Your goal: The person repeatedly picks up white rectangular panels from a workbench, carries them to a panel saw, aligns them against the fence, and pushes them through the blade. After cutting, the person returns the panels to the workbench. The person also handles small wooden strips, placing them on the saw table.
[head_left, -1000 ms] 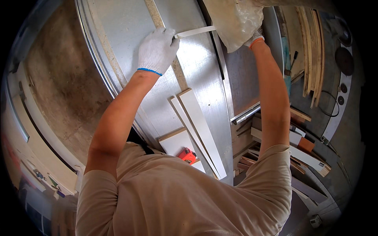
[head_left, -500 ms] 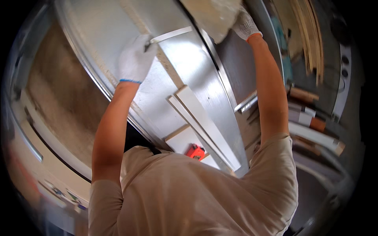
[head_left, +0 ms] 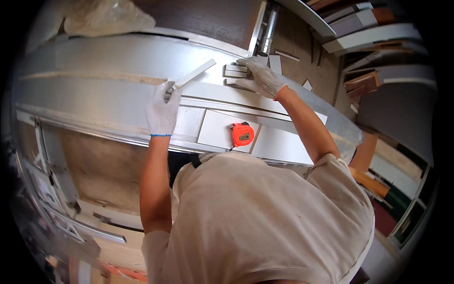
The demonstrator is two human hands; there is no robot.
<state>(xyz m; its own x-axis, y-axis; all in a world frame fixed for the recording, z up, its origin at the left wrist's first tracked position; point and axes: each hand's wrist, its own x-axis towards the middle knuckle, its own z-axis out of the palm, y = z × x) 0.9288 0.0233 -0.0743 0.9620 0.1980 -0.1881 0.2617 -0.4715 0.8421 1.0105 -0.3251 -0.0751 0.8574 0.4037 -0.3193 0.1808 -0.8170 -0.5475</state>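
My left hand (head_left: 163, 110), in a white knitted glove, is closed on one end of a short white strip (head_left: 196, 74), which slants up to the right above the metal worktop (head_left: 113, 57). My right hand (head_left: 265, 79), gloved too, reaches over several small white blocks (head_left: 235, 71); its thumb and fingers are spread apart around them. Just below the hands lie long white strips (head_left: 222, 94), side by side. A red tape measure (head_left: 242, 134) rests on a white panel (head_left: 215, 128) close to my body.
Crumpled translucent plastic (head_left: 109, 19) lies at the far left beside a dark brown panel (head_left: 203, 21). A metal tube (head_left: 268, 33) stands beyond my right hand. Boards and offcuts (head_left: 373, 40) are stacked at the far right. A metal frame (head_left: 85, 227) is at the lower left.
The whole view has turned. My right hand has gone from beside the plastic to the small white blocks. My left hand still holds the short strip, now nearer the long strips.
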